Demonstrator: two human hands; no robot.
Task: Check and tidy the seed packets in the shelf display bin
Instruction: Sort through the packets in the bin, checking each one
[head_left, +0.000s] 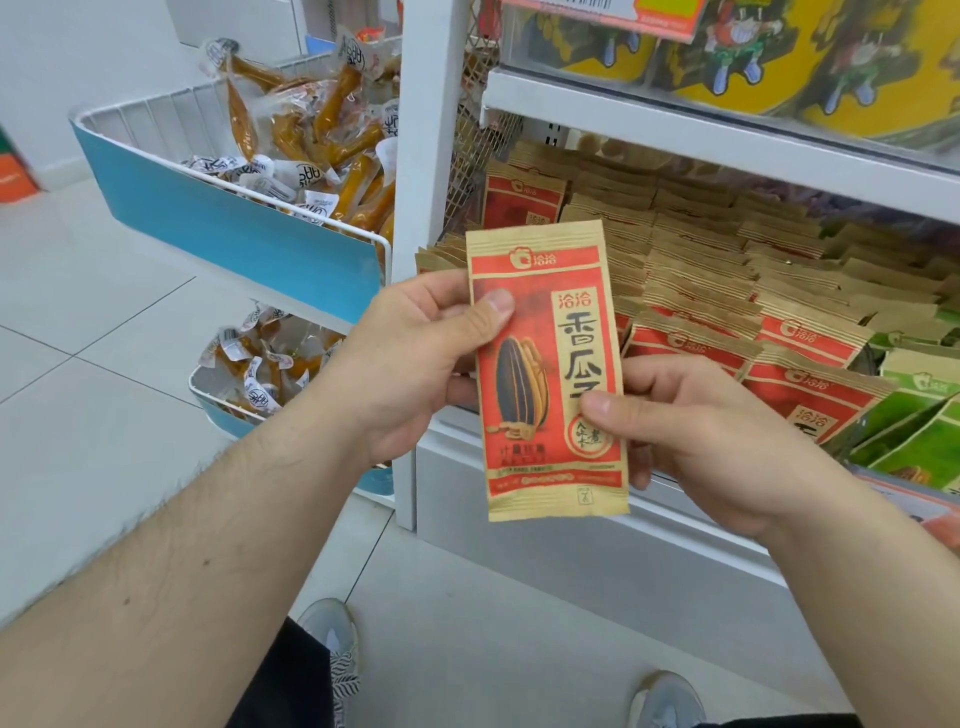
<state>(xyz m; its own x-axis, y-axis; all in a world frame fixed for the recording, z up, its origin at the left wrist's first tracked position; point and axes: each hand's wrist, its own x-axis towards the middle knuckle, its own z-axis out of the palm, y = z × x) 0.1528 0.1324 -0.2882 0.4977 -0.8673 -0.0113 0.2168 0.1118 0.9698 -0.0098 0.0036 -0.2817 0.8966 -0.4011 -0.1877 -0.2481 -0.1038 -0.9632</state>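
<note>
Red-and-tan seed packet (553, 371) held upright, print facing the camera, in front of the display bin (545, 467); left hand (410, 364) pinches its upper left edge, thumb on the front, fingers behind; right hand (711, 441) pinches its lower right edge likewise. Matching stacked packets (696, 275) fill the bin behind, green packets (914, 415) at its right end

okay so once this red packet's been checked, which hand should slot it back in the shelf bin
Probably the right hand. It pinches the red packet on the side nearest the bin's red packets; the left hand would have to cross over.
</note>
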